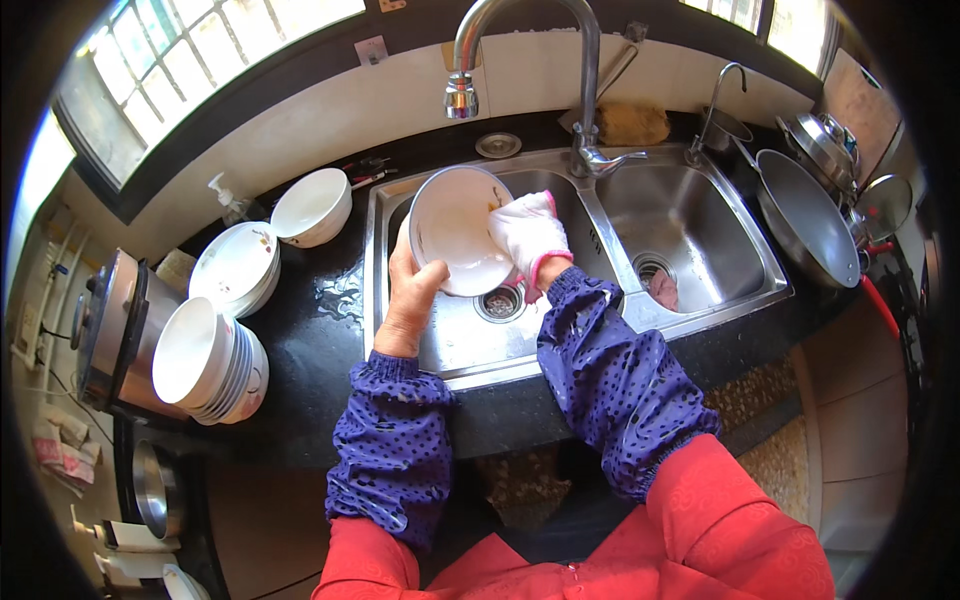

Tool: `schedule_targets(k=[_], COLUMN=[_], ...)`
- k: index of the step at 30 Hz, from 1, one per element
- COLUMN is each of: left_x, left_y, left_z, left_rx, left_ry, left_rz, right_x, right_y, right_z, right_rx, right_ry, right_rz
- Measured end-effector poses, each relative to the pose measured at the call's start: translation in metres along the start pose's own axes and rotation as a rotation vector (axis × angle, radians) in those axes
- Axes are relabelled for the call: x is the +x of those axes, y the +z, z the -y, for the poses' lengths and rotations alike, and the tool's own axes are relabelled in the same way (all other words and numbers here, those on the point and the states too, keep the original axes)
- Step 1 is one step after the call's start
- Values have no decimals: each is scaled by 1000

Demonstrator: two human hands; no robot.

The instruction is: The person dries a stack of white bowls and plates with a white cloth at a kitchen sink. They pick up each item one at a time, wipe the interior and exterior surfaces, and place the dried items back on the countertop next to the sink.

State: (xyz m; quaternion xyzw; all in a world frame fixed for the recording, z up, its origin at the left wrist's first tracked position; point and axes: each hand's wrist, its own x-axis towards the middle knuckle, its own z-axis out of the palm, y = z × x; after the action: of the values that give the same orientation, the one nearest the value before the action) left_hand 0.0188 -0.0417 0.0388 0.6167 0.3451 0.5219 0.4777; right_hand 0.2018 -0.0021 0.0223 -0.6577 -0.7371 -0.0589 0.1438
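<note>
A white ceramic bowl (457, 225) with a small floral print is tilted toward me above the left basin (465, 352) of a stainless steel double sink. My left hand (411, 300) grips its lower left rim, thumb on the rim and fingers hidden behind the outer wall. A white cloth with a pink edge (529, 221) wraps my right hand (536, 240), which presses it against the bowl's right rim and inner wall. The fingers under the cloth cannot be seen. Below the bowl shows the basin's drain strainer (500, 304).
A chrome faucet (589, 97) arches over the sink. Left on the black counter (307, 375) stand stacked bowls (206, 360), stacked plates (236, 266), another bowl (313, 206) and a rice cooker (124, 322). A pinkish cloth (664, 291) lies in the right basin; a wok (806, 217) leans at right.
</note>
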Motion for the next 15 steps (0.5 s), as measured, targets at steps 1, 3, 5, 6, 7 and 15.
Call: schedule_targets(k=[1,3,5,6,7,15], left_x=[-2,-2,-3,-5,-7,-4], left_y=[-2,0,9,15,21,8], left_z=[2,10,24,25,26,14], left_rx=[-51,-157,-233,-127,-20,-94], left_ry=[-21,-59,-2,32,65,74], left_rz=[-38,-102,-218,-253,-287,-151], right_x=[-1,-2,-2,-4,-6,3], right_y=[-9,-24,-12,-10,-9,3], right_z=[5,13,14,21,27,16], right_rx=[-59,-182,-163,-150,-137,28], right_ry=[-13,-26,-37,-46,-55,-128], right_rz=[60,174,90,51,12,132])
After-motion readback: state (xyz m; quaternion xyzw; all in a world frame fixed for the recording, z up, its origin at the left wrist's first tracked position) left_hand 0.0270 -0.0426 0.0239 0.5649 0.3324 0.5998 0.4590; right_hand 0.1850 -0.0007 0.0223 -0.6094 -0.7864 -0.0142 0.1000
